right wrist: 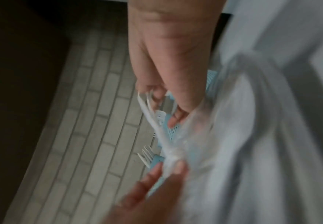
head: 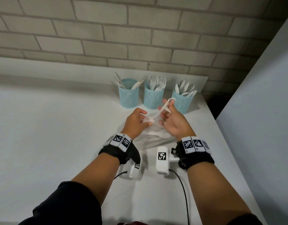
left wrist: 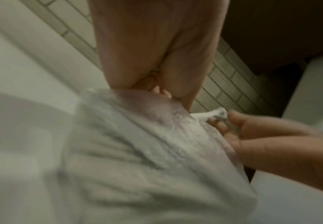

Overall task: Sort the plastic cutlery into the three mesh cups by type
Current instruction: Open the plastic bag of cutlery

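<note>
Three light-blue mesh cups stand in a row by the brick wall: the left cup (head: 128, 96) holds white knives (head: 119, 80), the middle cup (head: 153, 98) forks (head: 157, 82), the right cup (head: 182, 103) spoons (head: 185, 88). In front of them a crumpled clear plastic bag (head: 153, 135) lies on the white table. My left hand (head: 145, 120) pinches the bag's gathered neck. My right hand (head: 169, 105) pinches the far end of the bag's twisted strand (head: 162, 109), stretched taut between both hands. No loose cutlery shows on the table.
The white table (head: 59, 127) ends at its right edge (head: 221, 127) just beyond the spoon cup, with a dark gap and a pale wall panel (head: 261, 95) there. Both wrist views are blurred, showing the bag (left wrist: 137, 151) and the brick wall (right wrist: 99, 106).
</note>
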`<state>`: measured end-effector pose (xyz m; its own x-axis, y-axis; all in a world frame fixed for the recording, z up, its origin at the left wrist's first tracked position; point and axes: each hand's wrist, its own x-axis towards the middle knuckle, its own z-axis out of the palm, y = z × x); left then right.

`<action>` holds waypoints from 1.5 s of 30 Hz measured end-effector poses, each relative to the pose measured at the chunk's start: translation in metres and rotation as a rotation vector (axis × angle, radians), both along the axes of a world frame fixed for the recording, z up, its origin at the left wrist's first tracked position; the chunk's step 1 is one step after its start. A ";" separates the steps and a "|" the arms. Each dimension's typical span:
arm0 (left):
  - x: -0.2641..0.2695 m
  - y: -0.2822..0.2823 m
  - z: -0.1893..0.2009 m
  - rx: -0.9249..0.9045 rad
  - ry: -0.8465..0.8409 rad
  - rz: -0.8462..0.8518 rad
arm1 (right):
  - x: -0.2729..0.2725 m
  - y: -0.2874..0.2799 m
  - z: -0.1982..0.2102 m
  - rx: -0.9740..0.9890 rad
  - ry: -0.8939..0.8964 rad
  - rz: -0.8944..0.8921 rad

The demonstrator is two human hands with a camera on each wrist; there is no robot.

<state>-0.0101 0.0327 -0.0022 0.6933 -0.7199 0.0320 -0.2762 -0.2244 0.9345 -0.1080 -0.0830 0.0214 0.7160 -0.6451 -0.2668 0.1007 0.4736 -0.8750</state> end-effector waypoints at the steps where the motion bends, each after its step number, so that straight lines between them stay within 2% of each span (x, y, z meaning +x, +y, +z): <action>1: 0.001 0.001 -0.001 0.018 -0.075 0.030 | -0.001 0.002 -0.002 -0.135 0.098 0.072; 5: 0.003 0.006 -0.004 0.124 -0.324 0.100 | -0.007 0.001 -0.015 -0.842 0.488 0.370; 6: 0.003 0.006 -0.003 0.164 -0.361 0.105 | -0.006 0.003 -0.017 -0.935 0.516 0.376; 8: 0.001 0.004 0.000 0.230 -0.417 0.112 | -0.003 0.005 -0.017 -1.001 0.500 0.303; 13: 0.002 0.007 0.012 0.257 -0.477 0.134 | -0.008 0.002 -0.016 -0.890 0.355 0.117; 17: 0.002 0.005 0.015 0.223 -0.490 0.061 | -0.010 -0.005 -0.011 -0.939 0.393 0.260; 19: 0.000 0.003 0.014 0.105 -0.406 0.003 | -0.009 -0.003 -0.009 -0.976 0.426 0.350; 21: -0.005 0.002 0.014 0.085 -0.328 -0.042 | -0.008 0.001 -0.008 -1.052 0.483 0.405; 23: -0.007 0.002 0.012 0.116 -0.323 -0.051 | -0.009 0.002 -0.007 -1.099 0.472 0.334; 25: -0.003 0.003 0.012 0.139 -0.345 -0.039 | -0.013 -0.004 -0.006 -1.079 0.420 0.169; 27: 0.003 0.006 0.014 0.114 -0.325 -0.029 | -0.019 -0.014 -0.006 -1.022 0.380 0.035; 29: 0.004 0.009 0.018 0.053 -0.231 -0.052 | -0.024 -0.016 -0.005 -0.903 0.301 -0.026; 33: -0.008 0.004 0.025 -0.043 0.047 -0.103 | -0.017 0.000 -0.006 -0.742 0.149 0.003; 36: -0.001 0.004 0.027 -0.060 -0.009 -0.027 | -0.015 -0.001 -0.005 -0.629 0.083 -0.071; 39: 0.004 0.007 0.032 -0.081 0.048 -0.002 | -0.017 -0.007 0.000 -0.397 -0.041 -0.091; 40: 0.002 0.004 0.036 -0.075 0.084 -0.023 | -0.015 -0.006 0.002 -0.417 -0.032 -0.045; 42: -0.006 -0.004 0.043 -0.056 0.126 -0.054 | -0.007 0.002 0.007 -0.604 0.046 0.080; 45: -0.004 -0.009 0.049 -0.049 0.078 -0.018 | -0.006 0.005 0.012 -0.696 0.091 0.061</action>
